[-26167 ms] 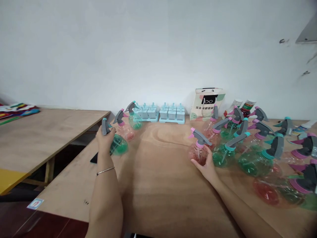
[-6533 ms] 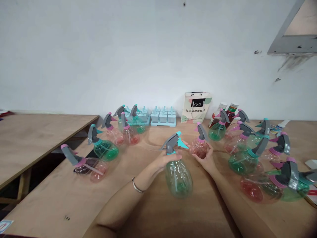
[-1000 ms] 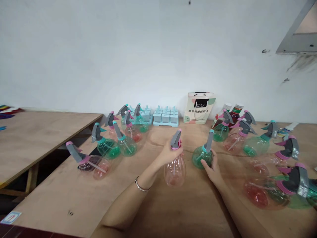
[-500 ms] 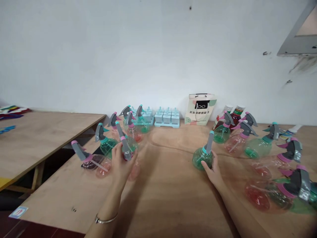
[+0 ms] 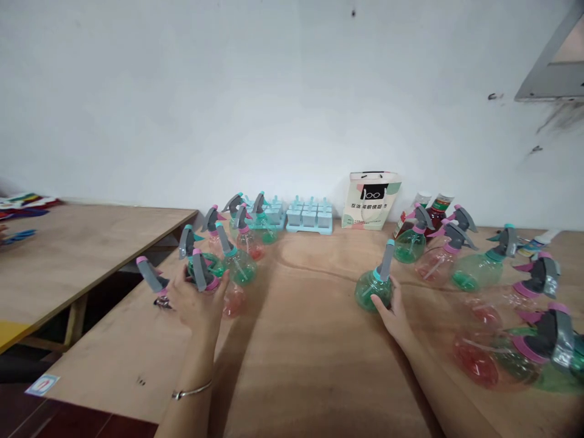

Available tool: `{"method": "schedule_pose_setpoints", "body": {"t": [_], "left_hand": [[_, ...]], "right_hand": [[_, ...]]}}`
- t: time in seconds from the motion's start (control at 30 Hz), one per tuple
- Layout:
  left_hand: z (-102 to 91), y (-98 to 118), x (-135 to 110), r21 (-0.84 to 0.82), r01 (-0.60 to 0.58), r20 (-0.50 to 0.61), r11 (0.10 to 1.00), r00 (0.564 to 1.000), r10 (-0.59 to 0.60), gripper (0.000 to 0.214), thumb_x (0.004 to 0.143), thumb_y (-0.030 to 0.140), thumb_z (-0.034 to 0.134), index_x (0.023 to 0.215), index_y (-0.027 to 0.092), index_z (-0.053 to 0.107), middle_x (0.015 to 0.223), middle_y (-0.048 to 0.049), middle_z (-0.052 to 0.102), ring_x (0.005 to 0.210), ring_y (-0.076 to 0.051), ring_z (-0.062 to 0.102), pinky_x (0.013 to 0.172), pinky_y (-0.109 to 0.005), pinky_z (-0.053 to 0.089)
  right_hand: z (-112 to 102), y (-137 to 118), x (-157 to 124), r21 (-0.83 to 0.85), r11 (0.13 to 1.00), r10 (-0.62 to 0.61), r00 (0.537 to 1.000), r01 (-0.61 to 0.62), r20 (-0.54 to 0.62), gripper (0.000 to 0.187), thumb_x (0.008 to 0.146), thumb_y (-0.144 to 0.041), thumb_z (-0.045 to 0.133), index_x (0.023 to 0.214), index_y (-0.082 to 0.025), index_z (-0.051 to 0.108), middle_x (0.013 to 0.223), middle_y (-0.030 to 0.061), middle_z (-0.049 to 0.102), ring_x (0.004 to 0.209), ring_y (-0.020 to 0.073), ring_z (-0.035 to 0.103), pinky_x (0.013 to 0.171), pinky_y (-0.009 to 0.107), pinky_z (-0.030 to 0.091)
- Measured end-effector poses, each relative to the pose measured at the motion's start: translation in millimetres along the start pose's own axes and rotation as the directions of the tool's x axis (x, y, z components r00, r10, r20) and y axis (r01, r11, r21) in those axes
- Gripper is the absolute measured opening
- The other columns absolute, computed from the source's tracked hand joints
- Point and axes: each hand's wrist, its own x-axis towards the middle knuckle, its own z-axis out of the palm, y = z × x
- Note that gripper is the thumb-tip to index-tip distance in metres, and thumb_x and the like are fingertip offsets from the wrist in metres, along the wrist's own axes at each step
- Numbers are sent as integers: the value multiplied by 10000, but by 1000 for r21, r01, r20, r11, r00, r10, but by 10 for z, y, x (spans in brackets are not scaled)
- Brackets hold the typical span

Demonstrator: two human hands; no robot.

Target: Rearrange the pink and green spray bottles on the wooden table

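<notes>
My left hand [image 5: 196, 304] is closed around the neck of a pink-collared spray bottle [image 5: 234, 300] with a grey trigger head. Its reddish clear body shows right of my fingers, partly hidden. On the right, my right hand [image 5: 393, 309] holds a green clear spray bottle [image 5: 370, 291] from the side, thumb in front; it stands upright on the table. Around my left hand are more spray bottles: a green one [image 5: 241, 266] just behind, and one with a pink-topped grey head [image 5: 150, 275] to the left, its body mostly hidden by my hand.
More spray bottles [image 5: 474, 267] stand along the table's right side. Two light-blue ice-pop molds [image 5: 309, 218], a paper bag [image 5: 370, 201] and red-brown bottles [image 5: 437, 213] line the wall. Left, across a gap, another table [image 5: 91, 243] holds cloth and blue scissors [image 5: 20, 236].
My left hand has moved left with the pink-collared spray bottle, now hiding part of the bottles there. My right hand and the green bottle have stayed in place.
</notes>
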Motion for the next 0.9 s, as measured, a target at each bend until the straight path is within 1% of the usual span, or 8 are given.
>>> {"method": "schedule_pose_setpoints", "body": {"t": [0.2, 0.33, 0.43, 0.53, 0.6, 0.67, 0.73, 0.9], "left_hand": [[-92, 62, -62, 48, -15, -60, 999, 998, 18, 967, 640, 624, 750, 1357, 103, 364, 1347, -268, 403, 1310, -444, 377, 1059, -649, 316], [-180, 290, -291, -30, -192, -141, 981, 972, 186, 849, 614, 558, 803, 1259, 182, 399, 1319, -200, 379, 1301, -412, 365, 1024, -600, 402], [-137, 713, -522, -295, -372, 124, 880, 898, 422, 717, 701, 443, 785, 1268, 218, 407, 1309, -145, 435, 1279, -342, 446, 1033, -517, 438], [35, 1233, -732, -618, -183, 470, 765, 694, 546, 786, 755, 448, 743, 1385, 204, 342, 1397, -175, 433, 1341, -328, 441, 1112, -511, 378], [185, 1527, -856, -653, 36, 652, 757, 536, 537, 946, 699, 492, 782, 1445, 203, 277, 1498, -199, 349, 1425, -362, 345, 1163, -554, 298], [328, 1742, -984, -631, 189, 737, 752, 449, 506, 1065, 639, 493, 827, 1474, 207, 232, 1546, -209, 290, 1467, -387, 261, 1185, -582, 234], [442, 1881, -1116, -630, 266, 753, 730, 439, 490, 1063, 630, 454, 841, 1467, 201, 236, 1525, -213, 329, 1452, -386, 288, 1176, -576, 246], [575, 1978, -1335, -679, 323, 711, 659, 511, 483, 665, 779, 342, 713, 1325, 179, 370, 1311, -177, 515, 1272, -312, 505, 1018, -465, 446]], "right_hand": [[-4, -17, -11, 14, 1000, 3, 1000, -3, 0, 685, 856, -549, 609, 1424, -258, 361, 1420, 117, 497, 1322, 294, 491, 1133, 540, 375], [25, -66, -15, 39, 999, 13, 999, -15, 40, 709, 880, -553, 579, 1481, -274, 327, 1449, 100, 497, 1364, 277, 467, 1157, 519, 358], [55, -62, -17, 63, 997, 36, 993, -44, 117, 724, 891, -576, 552, 1504, -277, 313, 1520, 93, 442, 1439, 270, 383, 1191, 517, 307], [47, -45, -48, 76, 994, 54, 972, -73, 228, 727, 886, -606, 541, 1502, -272, 345, 1551, 96, 420, 1456, 278, 365, 1199, 533, 285], [28, -72, -92, 79, 996, 26, 950, -53, 311, 705, 890, -608, 536, 1490, -270, 381, 1538, 97, 446, 1430, 283, 411, 1186, 537, 310], [27, -144, -137, 70, 997, -37, 927, 11, 373, 669, 900, -599, 528, 1472, -270, 421, 1495, 96, 505, 1386, 288, 474, 1159, 535, 361], [55, -241, -149, 31, 995, -101, 911, 97, 400, 634, 907, -589, 522, 1452, -270, 462, 1417, 99, 585, 1321, 302, 545, 1108, 535, 430], [-114, -389, -40, -202, 865, -379, 861, 460, 340, 583, 910, -576, 527, 1391, -247, 548, 1260, 127, 688, 1151, 328, 660, 957, 507, 551]]}}
